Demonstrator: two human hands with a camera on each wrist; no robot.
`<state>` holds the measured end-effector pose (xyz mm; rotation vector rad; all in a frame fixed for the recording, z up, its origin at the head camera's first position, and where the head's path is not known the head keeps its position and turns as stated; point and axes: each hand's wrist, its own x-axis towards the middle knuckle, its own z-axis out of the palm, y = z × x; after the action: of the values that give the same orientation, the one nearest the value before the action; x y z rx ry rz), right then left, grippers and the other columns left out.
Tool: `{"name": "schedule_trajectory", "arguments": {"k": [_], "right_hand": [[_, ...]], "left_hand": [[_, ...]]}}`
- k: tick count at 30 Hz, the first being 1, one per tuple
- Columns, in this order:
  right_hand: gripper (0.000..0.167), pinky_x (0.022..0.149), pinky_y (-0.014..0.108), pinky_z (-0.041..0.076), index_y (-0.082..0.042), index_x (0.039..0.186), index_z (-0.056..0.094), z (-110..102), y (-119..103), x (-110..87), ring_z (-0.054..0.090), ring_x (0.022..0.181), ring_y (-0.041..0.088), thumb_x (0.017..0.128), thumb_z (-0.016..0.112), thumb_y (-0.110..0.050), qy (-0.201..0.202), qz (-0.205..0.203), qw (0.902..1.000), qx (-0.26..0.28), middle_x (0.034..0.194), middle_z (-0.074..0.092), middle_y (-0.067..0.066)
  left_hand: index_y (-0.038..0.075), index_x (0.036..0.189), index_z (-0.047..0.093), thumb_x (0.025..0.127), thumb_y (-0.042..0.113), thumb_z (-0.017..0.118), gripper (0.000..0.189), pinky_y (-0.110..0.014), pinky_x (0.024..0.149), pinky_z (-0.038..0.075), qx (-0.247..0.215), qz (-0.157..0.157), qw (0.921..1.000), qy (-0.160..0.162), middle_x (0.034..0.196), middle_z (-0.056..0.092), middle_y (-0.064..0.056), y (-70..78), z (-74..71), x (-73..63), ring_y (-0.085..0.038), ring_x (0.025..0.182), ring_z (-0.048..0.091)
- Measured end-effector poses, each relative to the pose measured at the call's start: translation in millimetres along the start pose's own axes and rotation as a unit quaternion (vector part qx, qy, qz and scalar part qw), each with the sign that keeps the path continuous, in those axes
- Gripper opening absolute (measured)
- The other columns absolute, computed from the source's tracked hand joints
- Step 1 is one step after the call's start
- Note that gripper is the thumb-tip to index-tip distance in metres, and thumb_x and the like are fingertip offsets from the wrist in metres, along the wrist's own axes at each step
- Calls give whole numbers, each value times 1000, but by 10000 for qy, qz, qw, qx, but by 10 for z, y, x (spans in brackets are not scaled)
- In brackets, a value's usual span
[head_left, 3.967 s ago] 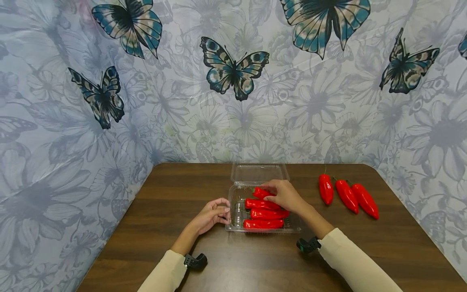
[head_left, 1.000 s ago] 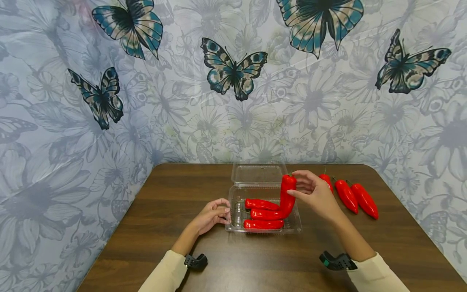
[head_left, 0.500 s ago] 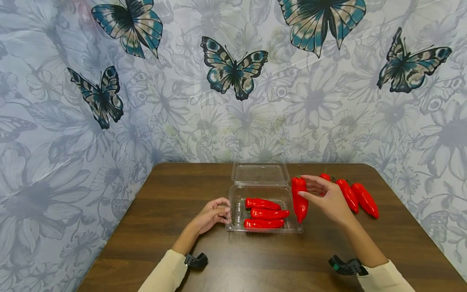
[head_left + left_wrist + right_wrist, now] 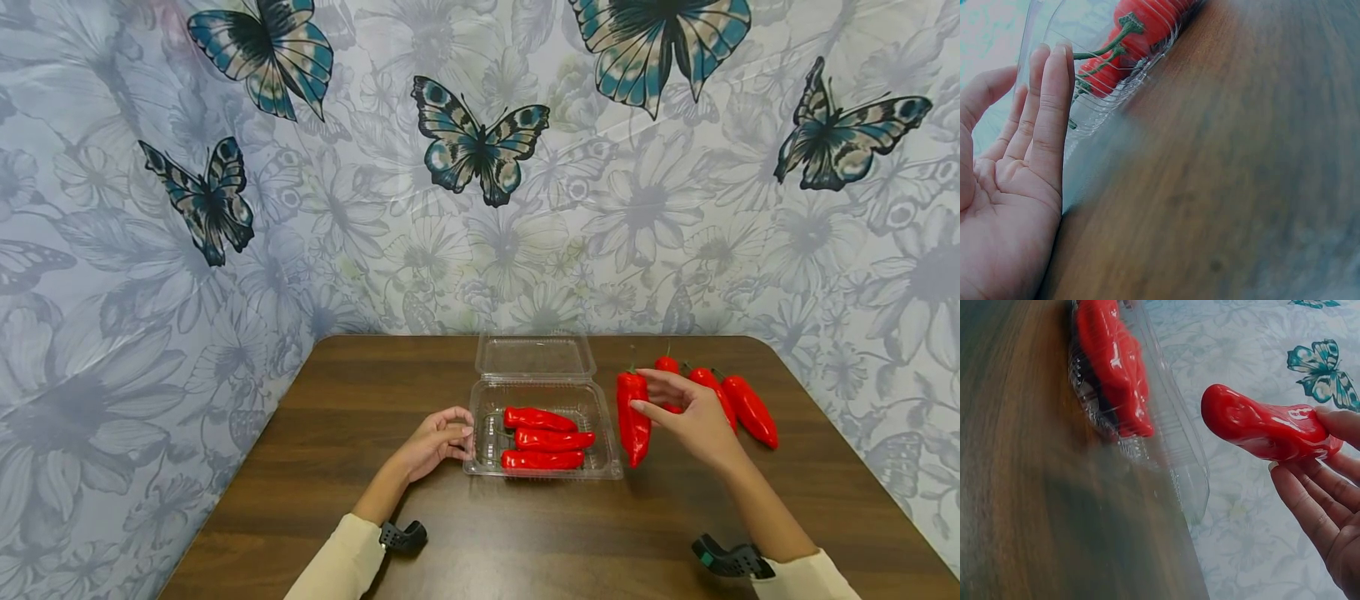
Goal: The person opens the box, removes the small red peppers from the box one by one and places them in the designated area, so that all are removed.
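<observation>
Red chili peppers with green stems are here. My right hand [image 4: 693, 417] pinches one pepper [image 4: 633, 421] near its stem end, thumb on one side and fingers on the other. That pepper hangs tip down just right of the clear plastic clamshell box [image 4: 480, 458]; in the right wrist view the held pepper [image 4: 1266, 428] points its blunt tip toward the box. Three peppers [image 4: 555, 440] lie side by side in the box. My left hand [image 4: 435, 444] rests against the box's left wall, its fingers [image 4: 1052, 119] fairly straight in the left wrist view.
Three more peppers [image 4: 750, 412] lie on the right of the brown wooden table [image 4: 360, 375], partly behind my right hand. The box's lid [image 4: 534, 356] stands open toward the back. A wall covering with butterflies [image 4: 482, 142] rises behind the table.
My right hand has lifted a pepper from the back of the box, turned it upright and carried it right, past the box's edge. The left hand has stayed at the box.
</observation>
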<state>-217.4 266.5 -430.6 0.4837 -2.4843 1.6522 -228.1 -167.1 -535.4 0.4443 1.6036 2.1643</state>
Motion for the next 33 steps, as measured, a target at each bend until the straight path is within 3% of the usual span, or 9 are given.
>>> {"name": "schedule_trajectory", "arguments": {"k": [10, 18, 33], "right_hand": [[48, 66, 37, 63, -3, 134, 60, -67, 132, 46, 71, 90, 8, 93, 77, -21, 171, 72, 9998, 85, 112, 69, 15], [54, 68, 36, 63, -4, 137, 59, -94, 196, 134, 70, 90, 3, 93, 75, -31, 152, 415, 9990, -86, 124, 65, 26], [64, 73, 38, 63, -3, 144, 54, -106, 320, 331, 68, 89, -2, 94, 74, -38, 108, 919, 9956, -136, 135, 58, 31]], "left_hand": [[9, 110, 57, 102, -3, 49, 16, -33, 74, 62, 25, -28, 10000, -5, 82, 68, -4, -4, -10, 4, -14, 73, 69], [6, 110, 56, 102, -5, 48, 16, -33, 73, 62, -4, -9, 10000, 14, 82, 67, -5, -16, -12, 15, -14, 73, 69], [7, 110, 56, 102, -2, 51, 14, -33, 73, 62, -22, 28, 10000, -17, 83, 68, -5, -25, -15, 9, -15, 73, 69]]}}
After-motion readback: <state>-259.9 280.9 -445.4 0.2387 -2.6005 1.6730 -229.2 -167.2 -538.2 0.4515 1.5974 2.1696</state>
